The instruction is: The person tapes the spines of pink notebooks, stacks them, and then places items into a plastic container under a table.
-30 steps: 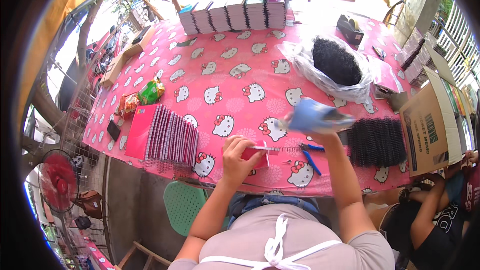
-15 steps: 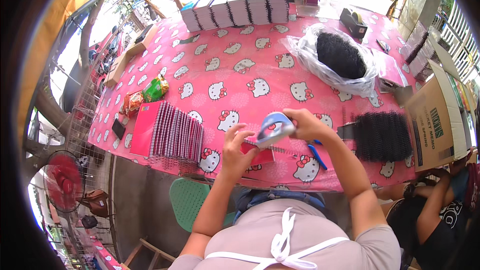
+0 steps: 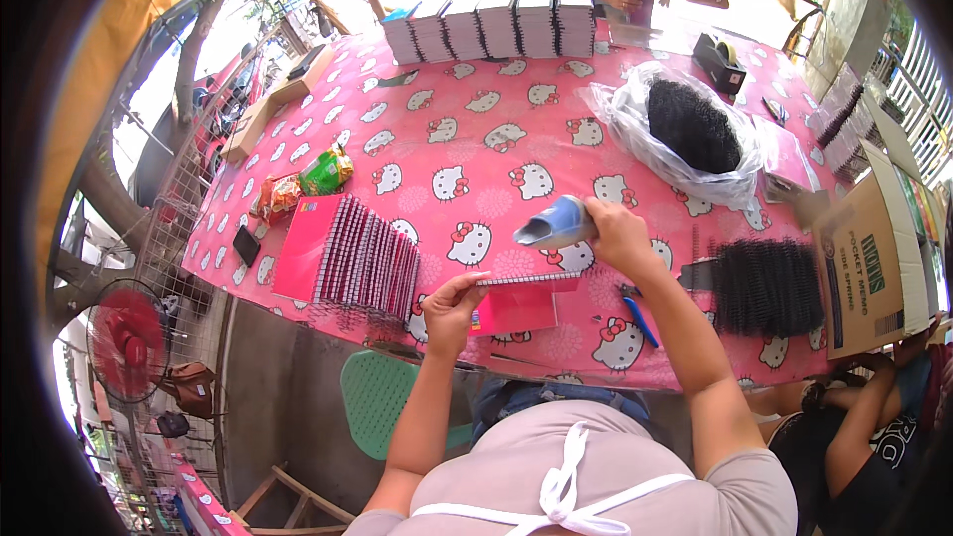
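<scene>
My left hand [image 3: 452,314] pinches the left end of a pink notebook [image 3: 526,309] near the table's front edge. The notebook's holed, white page edge faces up and away from me, its cover toward me. My right hand [image 3: 622,235] grips a blue-grey hollow thing, curved like a tube [image 3: 556,223], held above the notebook's far side and apart from it; its exact kind I cannot tell. To the left stands a row of pink notebooks [image 3: 367,260] with holed edges. Blue-handled pliers [image 3: 639,318] lie just right of the notebook.
Black spiral coils [image 3: 766,288] lie right, beside a cardboard box [image 3: 864,258]. A plastic bag [image 3: 635,144] holds a dark coil bundle. Bound notebook stacks [image 3: 496,32] and a tape dispenser [image 3: 719,64] stand at the back. Another person's hand [image 3: 625,0] works there.
The blue-grey thing has risen and turned in my right hand. My left hand has moved down and left and now holds the notebook, its holed edge raised. The view has shifted slightly.
</scene>
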Demonstrator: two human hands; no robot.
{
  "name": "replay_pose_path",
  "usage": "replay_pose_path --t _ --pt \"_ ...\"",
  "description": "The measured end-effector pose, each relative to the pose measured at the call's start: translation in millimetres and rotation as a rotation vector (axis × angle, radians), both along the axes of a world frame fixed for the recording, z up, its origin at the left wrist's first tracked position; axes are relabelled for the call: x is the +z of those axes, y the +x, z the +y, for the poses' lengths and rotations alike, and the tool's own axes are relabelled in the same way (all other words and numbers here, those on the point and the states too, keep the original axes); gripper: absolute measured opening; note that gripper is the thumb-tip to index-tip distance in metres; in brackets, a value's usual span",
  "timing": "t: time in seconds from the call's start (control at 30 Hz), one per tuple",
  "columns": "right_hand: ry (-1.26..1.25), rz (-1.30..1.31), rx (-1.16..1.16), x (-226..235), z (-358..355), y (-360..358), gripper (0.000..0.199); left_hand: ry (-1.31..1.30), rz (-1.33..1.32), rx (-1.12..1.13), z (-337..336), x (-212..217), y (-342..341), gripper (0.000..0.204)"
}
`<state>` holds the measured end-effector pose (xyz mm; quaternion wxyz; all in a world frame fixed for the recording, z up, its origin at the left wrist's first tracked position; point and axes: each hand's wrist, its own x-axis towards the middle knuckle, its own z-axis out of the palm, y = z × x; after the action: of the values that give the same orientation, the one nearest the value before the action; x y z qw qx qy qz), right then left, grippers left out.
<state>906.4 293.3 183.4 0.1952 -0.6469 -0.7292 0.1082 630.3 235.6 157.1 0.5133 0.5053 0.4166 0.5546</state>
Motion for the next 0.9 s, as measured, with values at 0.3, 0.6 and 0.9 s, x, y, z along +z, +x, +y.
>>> replay_pose_path --t 0.3,0.6,0.9 --pt "0.321 0.393 0.459 72 -61 -64 0.021 0.086 -0.005 0.057 -26 59 35 0.021" --pt "0.284 0.582 0.419 71 -76 -80 0.016 0.062 -0.103 0.105 -35 56 42 0.019" --pt "0.422 0.498 0.387 70 -80 -78 0.011 0.030 -0.086 0.158 -44 74 54 0.019"
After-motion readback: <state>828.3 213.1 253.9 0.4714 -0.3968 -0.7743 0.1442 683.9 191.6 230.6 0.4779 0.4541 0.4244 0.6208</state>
